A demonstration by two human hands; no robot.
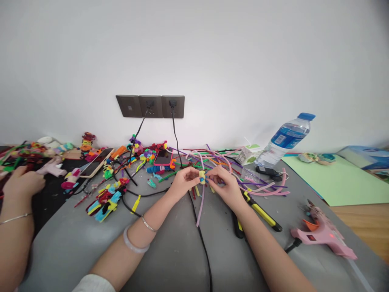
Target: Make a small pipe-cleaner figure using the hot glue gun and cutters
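My left hand [186, 181] pinches a small pale-yellow fuzzy piece [202, 174], which looks made of pipe cleaner. From the other side, my right hand [225, 186] closes its fingertips on the same piece. Blue spots show at the fingertips; whether they are nails or part of the piece I cannot tell. A lilac pipe cleaner [200, 211] runs down below the yellow piece, its upper end hidden at my fingers. Loose pink and purple pipe cleaners [267, 193] lie behind and beside my right hand. Yellow-and-black handled pliers [263, 215] rest partly under my right forearm.
A pink glue gun [323, 235] with a lit red light lies at right. Behind stand a tilted water bottle [284, 140] and a drink carton [249, 155]. Colourful pipe-cleaner figures [106, 200] and a phone [97, 163] lie left, near another person's hand [22, 184]. A black cable [202, 243] crosses the table.
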